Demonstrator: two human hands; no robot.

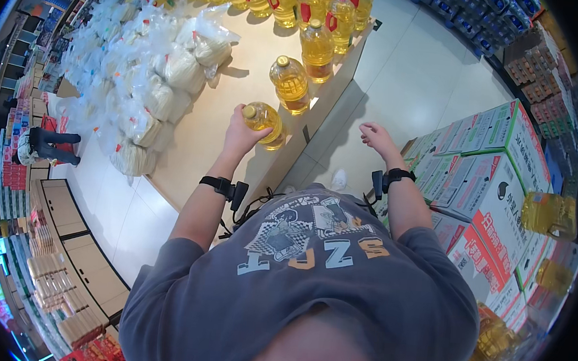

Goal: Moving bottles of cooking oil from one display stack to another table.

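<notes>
My left hand [244,135] is wrapped around the upper part of a clear plastic bottle of yellow cooking oil [264,122] with a yellow cap, upright near the edge of a pale wooden display table [206,128]. Beyond it, a second oil bottle [290,85] and a third oil bottle [317,50] stand in a line along that edge, leading to rows of bottles with red labels [282,2]. My right hand [378,139] hangs over the floor to the right of the table, fingers loosely curled, holding nothing.
Plastic bags of pale noodles [159,78] are heaped on the table's left side. Stacked cartons [472,179] rise at my right, with an oil jug [546,215] on them. A person [47,145] is in the aisle at far left, near shelves and cabinets [94,267].
</notes>
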